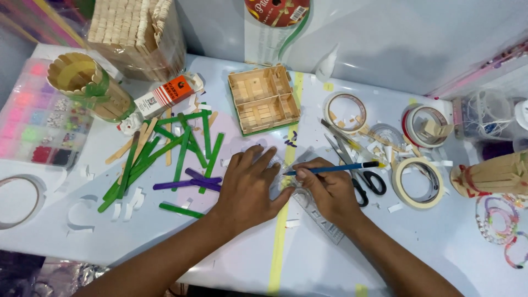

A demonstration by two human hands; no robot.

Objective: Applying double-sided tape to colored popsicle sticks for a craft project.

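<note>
The table [385, 253] is pale blue-white, with a yellow tape stripe [280, 231] running from twelve to six o'clock down its middle. At nine o'clock lies a scatter of green craft sticks [181, 151], with two purple sticks [190, 181] and a few plain wood-coloured ones [137, 144] among them. The pencil [335, 168] is blue with a yellow end. At three o'clock, the scissors [368, 181] have black handles beside a cream tape roll [418, 183]. The small box [263, 99] at twelve o'clock is pale wood on a green base. The bottle [165, 96] at eleven o'clock bears an orange and white label. The bead tray [36, 113] at ten o'clock holds pink, red and dark compartments.
</note>
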